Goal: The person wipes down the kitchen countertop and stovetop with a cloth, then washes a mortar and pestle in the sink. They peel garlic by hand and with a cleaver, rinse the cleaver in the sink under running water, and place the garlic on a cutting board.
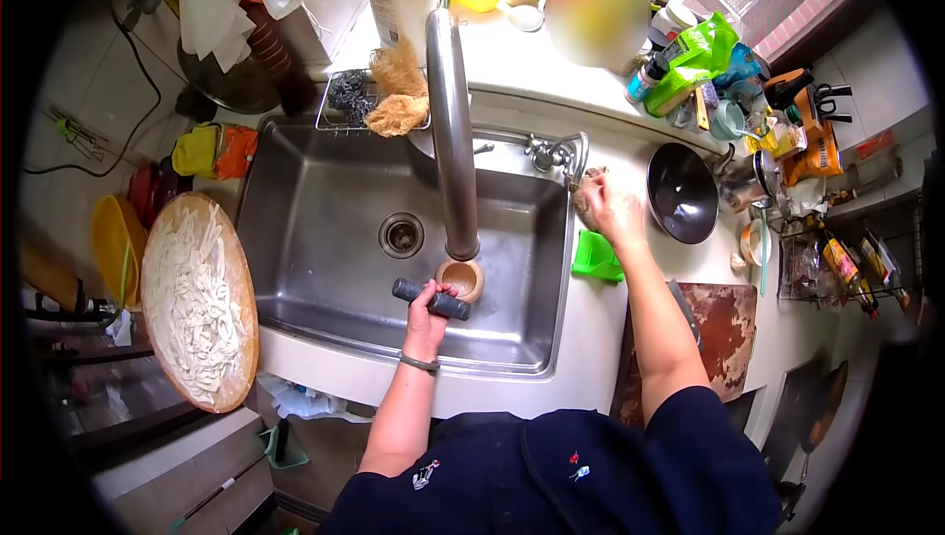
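My left hand (425, 314) is closed around a dark grey, thick-ended pestle (449, 306), held sideways over the near right part of the steel sink (325, 289). Just beyond it sits a small tan mortar (471, 282), directly under the end of the large faucet (455, 141); the pestle and hand partly cover it. My right hand (615, 212) is at the sink's right rim, below the small curved tap (556, 154). Its fingers are closed on a brownish, rough-looking scrubber (589, 192), mostly hidden by the hand. A bright green plastic holder (597, 257) stands just nearer than that hand.
A round board of cut noodles (200, 304) stands left of the sink. A wire rack with brown scrubbers (398, 114) sits at the back rim. On the right are a black bowl (682, 192) and a worn cutting board (724, 328) with a knife (683, 309) beside it.
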### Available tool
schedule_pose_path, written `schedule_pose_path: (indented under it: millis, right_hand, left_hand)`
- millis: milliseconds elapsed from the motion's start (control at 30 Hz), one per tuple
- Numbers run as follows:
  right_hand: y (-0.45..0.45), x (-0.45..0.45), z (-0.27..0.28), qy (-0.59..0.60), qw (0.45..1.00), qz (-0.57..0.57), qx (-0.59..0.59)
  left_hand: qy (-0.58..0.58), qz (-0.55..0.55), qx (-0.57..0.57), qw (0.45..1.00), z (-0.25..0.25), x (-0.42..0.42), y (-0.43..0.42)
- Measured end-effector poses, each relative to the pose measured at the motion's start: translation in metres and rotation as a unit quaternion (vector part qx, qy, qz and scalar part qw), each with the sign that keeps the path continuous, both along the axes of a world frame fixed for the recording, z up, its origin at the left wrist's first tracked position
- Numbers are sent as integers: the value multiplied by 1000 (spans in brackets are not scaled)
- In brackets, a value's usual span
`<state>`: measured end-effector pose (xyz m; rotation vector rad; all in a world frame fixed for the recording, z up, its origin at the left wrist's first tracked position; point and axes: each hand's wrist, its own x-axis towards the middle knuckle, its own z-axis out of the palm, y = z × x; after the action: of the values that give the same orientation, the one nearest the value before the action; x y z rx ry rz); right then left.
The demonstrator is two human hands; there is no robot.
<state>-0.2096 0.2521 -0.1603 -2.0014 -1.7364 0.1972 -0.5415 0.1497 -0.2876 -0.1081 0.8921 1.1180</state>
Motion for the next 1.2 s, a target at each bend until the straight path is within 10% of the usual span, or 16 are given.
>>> schedule_pose_path:
  millis: [167, 267, 333, 433, 600, 700, 1200]
  right_hand:
    - [-5, -1, -39, -273, 955, 63, 96]
    - [14, 31, -54, -27, 996, -79, 22]
    - [37, 46, -30, 339, 921, -175, 80]
    - [68, 21, 49, 483, 844, -149, 178]
    - [160, 22, 27, 206, 964, -26, 169]
    - [213, -9, -20, -161, 978, 128, 19]
    - [371, -10, -20, -123, 992, -17, -8]
  left_hand:
    - [23, -20, 17, 999, -2, 0, 1]
    - [20, -12, -14, 1000, -1, -2, 1]
    - [17, -9, 6, 1000, -3, -2, -1]
    - [17, -10, -9, 1000, 3, 0, 1]
    - [19, 6, -5, 1000, -1, 0, 1]
    - [19, 24, -22, 999, 3, 0, 2]
    - [1, 52, -22, 998, 43, 11, 17]
